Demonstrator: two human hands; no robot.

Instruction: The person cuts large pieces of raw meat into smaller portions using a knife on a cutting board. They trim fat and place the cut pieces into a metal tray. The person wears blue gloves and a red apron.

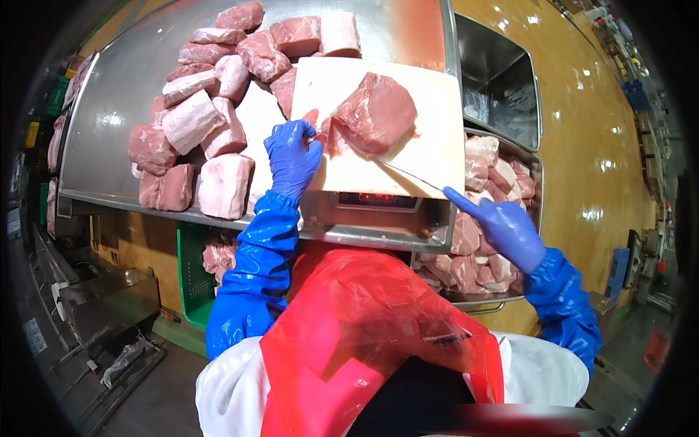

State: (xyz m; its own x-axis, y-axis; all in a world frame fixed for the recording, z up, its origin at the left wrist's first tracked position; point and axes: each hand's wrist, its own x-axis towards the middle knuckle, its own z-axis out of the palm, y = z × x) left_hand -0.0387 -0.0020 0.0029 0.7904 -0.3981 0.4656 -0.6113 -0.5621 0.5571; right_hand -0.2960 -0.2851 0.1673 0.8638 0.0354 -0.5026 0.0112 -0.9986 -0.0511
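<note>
A: Where's the work piece?
B: Raw pork chunk (pixel 375 113) sits on the white cutting board (pixel 437 95), ahead of the torso. Blocky, slightly longer left to right, ragged end on the left.

A: Key relation?
B: Chunk vs knife (pixel 409 175). Blade runs from the right hand (pixel 506 227) up-left to the chunk's near edge, on a diagonal. Tip meets that edge in view; can't tell if it touches or goes under.

A: Grips?
B: Right: fingers closed round the knife, index straight out along it; handle hidden. Left hand (pixel 293 156): fingers curled in beside a small meat scrap (pixel 312 116) at the board's left side. Can't tell if it pinches it.

A: Which hand is nearer?
B: Left, just beside the ragged end. Right is farther off, near side and right; only the blade bridges the gap.

A: Anything in the way?
B: Nothing between blade and chunk. Left fingers are near the ragged end, so I'd watch them. Pork pile (pixel 193 124) crowds the left. Scale display (pixel 375 197) is below the board's near edge. Steel bin (pixel 540 191) with more cuts sits under the right hand's side; green crate (pixel 191 291) low left.
</note>
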